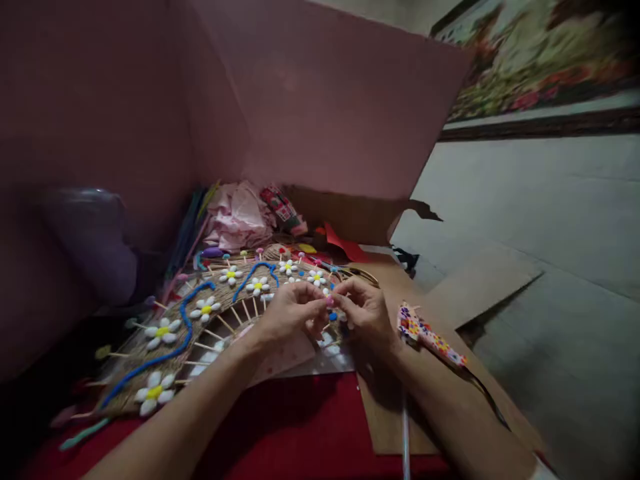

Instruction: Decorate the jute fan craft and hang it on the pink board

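Observation:
Between the fingertips of both hands is a small pink piece [329, 301], soft-looking and too small to name surely. My left hand [296, 308] pinches it from the left, my right hand [364, 308] from the right. Beneath and beyond them lies a fan-shaped twine craft [193, 347] with light sticks radiating through it and coloured tips on the sticks' outer ends. White flowers with yellow centres [163, 332] and a wavy blue strand [186, 327] decorate its surface. My hands and forearms cover part of its right side and inner edge.
Scissors [364, 275] lie beyond my right hand on brown cardboard [395, 407]. A flower-patterned strip [435, 340] rests near my right forearm. Crumpled pink material [240, 217], a printed packet [283, 208] and red paper [345, 245] sit at the back, before a tall pink panel [325, 100].

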{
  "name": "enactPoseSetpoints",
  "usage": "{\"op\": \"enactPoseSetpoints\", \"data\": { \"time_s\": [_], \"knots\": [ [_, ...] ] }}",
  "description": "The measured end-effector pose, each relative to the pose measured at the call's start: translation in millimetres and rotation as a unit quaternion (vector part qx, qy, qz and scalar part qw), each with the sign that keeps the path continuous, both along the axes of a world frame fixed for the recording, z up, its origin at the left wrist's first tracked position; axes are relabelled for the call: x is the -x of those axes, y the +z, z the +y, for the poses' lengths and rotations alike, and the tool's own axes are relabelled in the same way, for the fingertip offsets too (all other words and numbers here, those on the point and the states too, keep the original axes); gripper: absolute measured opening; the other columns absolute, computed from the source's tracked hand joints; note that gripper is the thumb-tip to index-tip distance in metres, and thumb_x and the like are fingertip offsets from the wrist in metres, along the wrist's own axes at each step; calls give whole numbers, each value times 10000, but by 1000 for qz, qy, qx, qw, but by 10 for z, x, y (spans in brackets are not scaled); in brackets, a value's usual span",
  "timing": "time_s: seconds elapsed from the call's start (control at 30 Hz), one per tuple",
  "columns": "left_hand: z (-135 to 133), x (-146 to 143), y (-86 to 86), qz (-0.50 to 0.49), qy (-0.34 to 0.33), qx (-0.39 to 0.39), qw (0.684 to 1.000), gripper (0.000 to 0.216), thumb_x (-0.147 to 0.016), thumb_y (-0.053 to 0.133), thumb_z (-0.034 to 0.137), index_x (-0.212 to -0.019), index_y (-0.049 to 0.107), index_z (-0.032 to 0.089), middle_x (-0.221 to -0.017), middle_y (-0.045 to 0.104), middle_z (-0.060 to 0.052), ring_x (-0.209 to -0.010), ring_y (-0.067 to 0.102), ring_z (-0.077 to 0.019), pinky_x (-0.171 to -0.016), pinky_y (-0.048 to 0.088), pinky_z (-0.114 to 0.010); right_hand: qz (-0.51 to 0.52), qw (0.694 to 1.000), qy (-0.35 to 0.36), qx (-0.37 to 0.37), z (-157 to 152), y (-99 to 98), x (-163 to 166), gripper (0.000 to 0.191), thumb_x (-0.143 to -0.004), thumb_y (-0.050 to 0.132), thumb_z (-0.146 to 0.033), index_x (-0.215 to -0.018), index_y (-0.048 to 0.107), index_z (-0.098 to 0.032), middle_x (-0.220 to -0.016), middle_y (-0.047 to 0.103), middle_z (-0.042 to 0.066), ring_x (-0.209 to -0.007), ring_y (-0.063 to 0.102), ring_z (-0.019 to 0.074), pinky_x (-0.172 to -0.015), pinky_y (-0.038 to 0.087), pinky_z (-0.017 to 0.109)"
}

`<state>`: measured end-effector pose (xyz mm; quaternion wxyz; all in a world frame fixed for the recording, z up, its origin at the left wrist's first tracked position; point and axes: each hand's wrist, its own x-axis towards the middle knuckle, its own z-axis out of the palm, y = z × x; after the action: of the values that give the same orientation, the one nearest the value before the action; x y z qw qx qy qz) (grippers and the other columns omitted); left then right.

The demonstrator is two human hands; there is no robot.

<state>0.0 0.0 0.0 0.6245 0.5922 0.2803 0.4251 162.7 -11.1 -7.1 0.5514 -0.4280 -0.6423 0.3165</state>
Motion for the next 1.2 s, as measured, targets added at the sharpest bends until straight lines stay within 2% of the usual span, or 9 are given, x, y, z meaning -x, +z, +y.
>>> {"op": "enactPoseSetpoints", "data": {
  "time_s": [0.2, 0.37, 0.47, 0.53, 0.63, 0.77, 0.9, 1.03, 1.2],
  "knots": [
    [-31, -38, 5, 19, 9, -34, 999, 307, -693, 673, 401, -735, 529, 134, -546, 537, 18, -405, 468, -80, -395, 404, -205, 41, 994, 78, 62, -33, 65, 8, 192, -733, 657, -325, -719, 565, -157, -604, 514, -30, -471, 401, 53, -436, 308, 184],
    [-72, -15, -46, 105, 73, -172, 977, 210, -763, 597, 330, -712, 558, 130, -624, 552, -7, -538, 477, -72, -483, 386, -177, 125, 943, 203, 232, 69, 55, -44, 209, -656, 708, -284, -660, 556, -141, -561, 535, -21, -432, 405, 46, -396, 289, 164],
    [-66, -10, -76, 90, 81, -165, 979, 201, -767, 596, 325, -745, 555, 130, -642, 564, -9, -519, 471, -67, -463, 381, -173, 158, 927, 219, 262, 91, 35, -25, 206, -649, 718, -268, -671, 563, -134, -553, 526, -26, -416, 409, 43, -387, 298, 161],
    [-57, -16, -72, 32, 66, -115, 991, 224, -760, 605, 346, -764, 530, 135, -621, 558, 3, -451, 460, -65, -409, 376, -180, 158, 937, 215, 224, 72, 23, 8, 199, -700, 692, -298, -705, 567, -142, -576, 527, -28, -412, 414, 47, -382, 310, 168],
    [-48, -28, -42, -45, 44, -57, 996, 244, -751, 620, 355, -759, 506, 139, -611, 554, 12, -395, 461, -75, -347, 378, -193, 105, 971, 178, 120, 10, 14, 59, 200, -782, 624, -348, -757, 576, -155, -656, 554, -14, -446, 432, 58, -399, 340, 183],
    [-47, -41, -18, -75, 43, -46, 995, 236, -757, 624, 345, -766, 518, 134, -592, 544, 19, -379, 457, -76, -321, 385, -193, 13, 995, 94, 14, -62, 21, 89, 169, -827, 579, -338, -826, 599, -171, -716, 578, 1, -570, 503, 85, -506, 404, 193],
    [-57, -60, -20, -84, 68, -61, 992, 239, -758, 631, 352, -778, 522, 140, -578, 530, 26, -408, 459, -73, -333, 398, -183, -29, 997, 71, -27, -64, 10, 87, 165, -827, 581, -325, -861, 606, -165, -802, 617, 36, -734, 578, 140, -656, 460, 247],
    [-68, -77, -33, -67, 84, -74, 991, 236, -759, 627, 356, -841, 566, 143, -624, 558, 11, -449, 484, -81, -345, 410, -182, -49, 997, 48, -38, -45, -8, 79, 179, -848, 550, -334, -839, 593, -160, -766, 614, 34, -686, 567, 135, -625, 449, 250],
    [-43, -57, -71, 6, 137, -144, 980, 165, -773, 600, 303, -803, 627, 143, -618, 597, -4, -431, 492, -75, -387, 414, -180, -167, 980, -19, -111, -56, 26, 53, 151, -872, 514, -290, -856, 601, -168, -784, 619, 39, -710, 554, 142, -637, 414, 254]
  ]
}}
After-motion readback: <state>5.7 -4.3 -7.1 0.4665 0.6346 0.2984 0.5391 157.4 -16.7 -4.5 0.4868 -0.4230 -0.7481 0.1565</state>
